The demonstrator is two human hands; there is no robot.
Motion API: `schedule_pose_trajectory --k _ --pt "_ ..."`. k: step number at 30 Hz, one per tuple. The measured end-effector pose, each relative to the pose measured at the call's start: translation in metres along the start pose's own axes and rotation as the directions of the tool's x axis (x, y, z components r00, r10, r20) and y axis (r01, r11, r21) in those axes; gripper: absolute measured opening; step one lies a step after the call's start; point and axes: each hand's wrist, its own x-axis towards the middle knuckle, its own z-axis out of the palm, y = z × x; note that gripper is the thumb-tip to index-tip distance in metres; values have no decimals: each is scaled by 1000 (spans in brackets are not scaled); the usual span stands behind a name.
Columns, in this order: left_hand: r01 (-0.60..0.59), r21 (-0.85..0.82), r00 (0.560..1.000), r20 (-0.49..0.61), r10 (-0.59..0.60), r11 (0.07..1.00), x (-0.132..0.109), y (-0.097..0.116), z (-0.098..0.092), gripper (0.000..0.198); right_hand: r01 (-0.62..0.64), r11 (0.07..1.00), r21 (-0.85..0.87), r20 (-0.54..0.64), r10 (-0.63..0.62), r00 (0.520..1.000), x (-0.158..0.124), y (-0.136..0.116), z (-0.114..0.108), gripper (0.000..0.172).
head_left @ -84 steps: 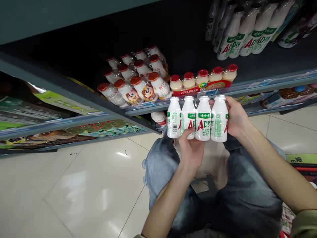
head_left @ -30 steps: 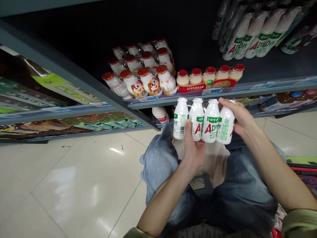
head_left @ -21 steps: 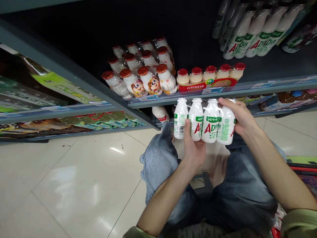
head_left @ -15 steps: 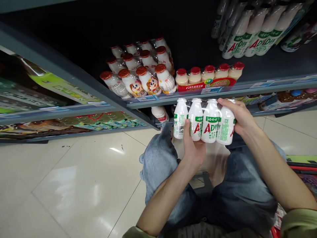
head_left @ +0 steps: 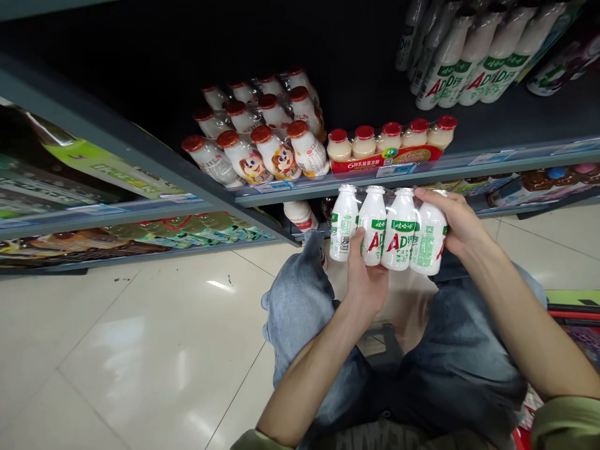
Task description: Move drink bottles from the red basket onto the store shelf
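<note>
I hold a shrink-wrapped pack of small white drink bottles (head_left: pixel 398 228) with green and red labels, upright, just below the front edge of a grey shelf (head_left: pixel 422 172). My left hand (head_left: pixel 365 278) grips the pack from underneath, thumb up between two bottles. My right hand (head_left: pixel 452 222) is wrapped round its right end, fingers over the top. Both hands are closed on the pack.
On the shelf above stand red-capped cartoon bottles (head_left: pixel 262 140), a red-capped row pack (head_left: pixel 387 144) and taller white bottles (head_left: pixel 473 59) at the back right. Flat packets (head_left: pixel 117 181) fill the left shelves. My knees in jeans (head_left: pixel 304 306) are over a glossy tiled floor (head_left: pixel 140 350).
The pack has tilted slightly and shifted a little right since 2.8 s ago. My left thumb moved up between the bottles and my right fingers came over the top. Since then, nearly still.
</note>
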Motion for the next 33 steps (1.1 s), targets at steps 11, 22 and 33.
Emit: schedule_pose_trajectory --k 11,22,33 --pt "-21 15 1000 0 21 1000 2 4 -1 31 10 1000 22 13 -10 1000 0 -1 6 27" --pt "-9 15 1000 -1 9 1000 -1 7 -3 31 -28 999 32 1 28 1000 2 3 5 27" --pt "-7 17 1000 -25 7 1000 -1 8 -3 32 -13 1000 15 17 13 1000 2 2 7 29"
